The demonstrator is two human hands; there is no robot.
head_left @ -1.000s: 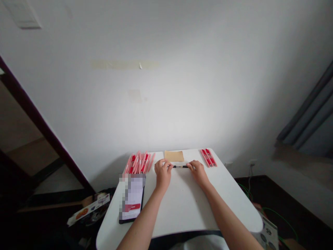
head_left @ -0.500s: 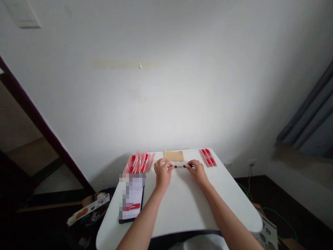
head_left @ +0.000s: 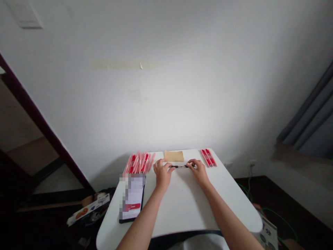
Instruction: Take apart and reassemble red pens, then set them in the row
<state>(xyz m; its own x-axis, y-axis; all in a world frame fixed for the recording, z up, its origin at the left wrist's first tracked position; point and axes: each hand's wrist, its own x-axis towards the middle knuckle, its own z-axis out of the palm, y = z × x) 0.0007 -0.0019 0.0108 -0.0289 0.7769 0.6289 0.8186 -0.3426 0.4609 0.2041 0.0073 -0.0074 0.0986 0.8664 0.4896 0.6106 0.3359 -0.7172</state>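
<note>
Between my two hands a slim black pen (head_left: 178, 166) lies level, just above or on the white table (head_left: 186, 201); I cannot tell which. My left hand (head_left: 162, 173) pinches its left end between thumb and fingertips. At the other end, my right hand (head_left: 199, 172) grips a dark part of the pen the same way. A thin, pale stretch shows between the two dark parts. Whether they are joined there is too small to make out. Just beyond the pen is a tan piece of paper or card (head_left: 174, 156).
A pile of pink and red pens (head_left: 139, 163) lies at the table's back left. Several more red pens (head_left: 208, 158) sit side by side at the back right. A phone (head_left: 132, 198), partly blurred out, rests left of my left forearm. The wall (head_left: 179, 104) rises behind.
My right hand has shifted slightly to the right, and more of the pen's dark left part shows beside my left fingertips. Both hands keep their pinch.
</note>
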